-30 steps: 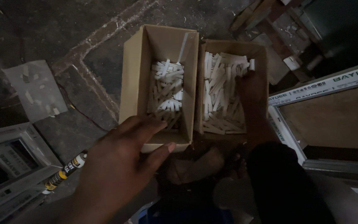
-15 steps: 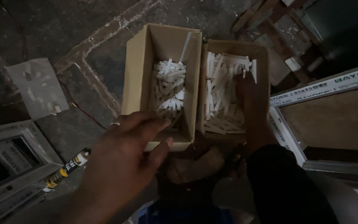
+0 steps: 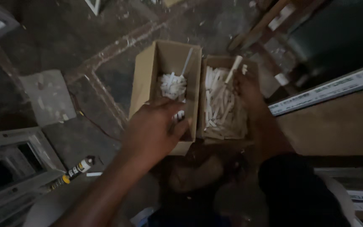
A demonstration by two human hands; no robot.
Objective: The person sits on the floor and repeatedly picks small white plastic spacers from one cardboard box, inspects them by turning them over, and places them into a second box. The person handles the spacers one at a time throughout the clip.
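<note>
Reaching into two cardboard boxes of white pieces

Head view: left hand (image 3: pixel 154 130) is over the near end of the left box (image 3: pixel 141 80), fingers curled down into its short white pieces (image 3: pixel 172 86); grip unclear. Right hand (image 3: pixel 248 90) is in the right box (image 3: pixel 248 67), pinching one long white stick (image 3: pixel 233 69) upright above the pile (image 3: pixel 219 109). A sealant tube (image 3: pixel 73 172) lies on the floor at left.

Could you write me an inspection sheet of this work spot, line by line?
Surface: dark, dusty floor.
Job's things: two open cardboard boxes side by side, left box and right box, both holding white sticks.
Clutter: sealant tube, grey slab.
Hands: left hand reaches into the left box; right hand holds one white stick.
Cables: thin red wire.
Surroundings: white window frames.
</note>
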